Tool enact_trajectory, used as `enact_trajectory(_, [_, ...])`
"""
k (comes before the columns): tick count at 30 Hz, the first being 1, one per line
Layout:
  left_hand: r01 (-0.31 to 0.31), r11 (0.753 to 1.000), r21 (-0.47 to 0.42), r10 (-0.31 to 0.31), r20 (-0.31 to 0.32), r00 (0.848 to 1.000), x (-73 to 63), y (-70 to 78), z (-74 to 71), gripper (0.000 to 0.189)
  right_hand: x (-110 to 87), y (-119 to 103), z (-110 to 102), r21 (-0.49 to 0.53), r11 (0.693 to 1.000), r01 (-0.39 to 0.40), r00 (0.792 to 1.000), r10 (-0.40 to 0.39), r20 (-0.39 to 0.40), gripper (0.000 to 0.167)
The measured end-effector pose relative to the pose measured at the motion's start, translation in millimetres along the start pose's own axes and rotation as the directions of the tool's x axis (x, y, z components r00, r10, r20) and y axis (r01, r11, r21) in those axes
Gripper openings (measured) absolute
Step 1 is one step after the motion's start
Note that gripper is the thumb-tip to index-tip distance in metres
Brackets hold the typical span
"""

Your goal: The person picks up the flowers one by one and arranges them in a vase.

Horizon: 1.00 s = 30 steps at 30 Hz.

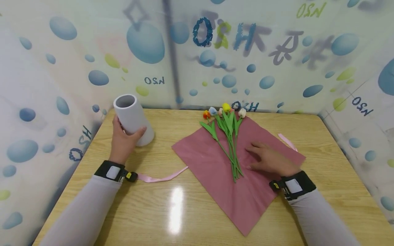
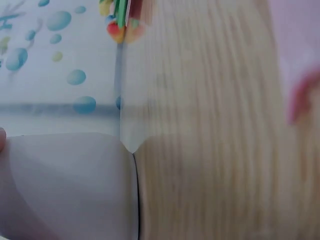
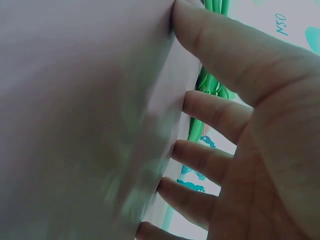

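My left hand (image 1: 121, 141) grips a white cylindrical vase (image 1: 133, 119), its thumb and fingers around the side. The vase stands on the table at the left, and its wall fills the lower left of the left wrist view (image 2: 70, 185). A bunch of artificial tulips (image 1: 230, 130) with red, blue, yellow and pale heads lies on a dusty-pink sheet of wrapping paper (image 1: 212, 171). To the right of the stems my right hand (image 1: 272, 160) rests its spread fingertips on the paper; in the right wrist view the fingers (image 3: 205, 160) touch its surface.
A pink ribbon (image 1: 160, 179) runs out from under the paper on the left toward my left wrist. Another end of ribbon (image 1: 287, 141) shows at the right. Patterned curtain walls (image 1: 191, 75) border the wooden table (image 1: 147, 212) at the back and sides.
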<state>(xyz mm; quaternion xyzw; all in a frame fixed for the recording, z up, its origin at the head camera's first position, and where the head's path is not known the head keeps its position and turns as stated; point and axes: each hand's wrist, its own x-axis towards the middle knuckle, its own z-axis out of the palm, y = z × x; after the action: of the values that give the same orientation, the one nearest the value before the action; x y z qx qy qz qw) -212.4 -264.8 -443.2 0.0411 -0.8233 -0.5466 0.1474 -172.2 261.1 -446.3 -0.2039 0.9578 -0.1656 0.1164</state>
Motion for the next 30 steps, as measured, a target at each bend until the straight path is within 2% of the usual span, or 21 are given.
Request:
enact_trajectory(12, [-0.044, 0.998, -0.042, 0.046, 0.053, 0.998, -22.2, 8.8, 14.6, 0.105, -11.6, 12, -4, -0.021, 1.0, 0.018, 1.0, -0.018, 0.009, 0.076])
enact_trajectory(21, [-0.06, 0.998, -0.026, 0.063, 0.107, 0.992, -36.0, 12.7, 30.2, 0.104, -18.1, 21, -5, -0.02, 1.0, 0.018, 1.0, -0.018, 0.017, 0.075])
enact_trajectory(30, [-0.087, 0.993, -0.075, 0.098, 0.156, 0.983, -46.6, 19.8, 39.6, 0.105, -24.3, 26, -8, -0.022, 1.0, 0.015, 1.0, -0.015, 0.01, 0.075])
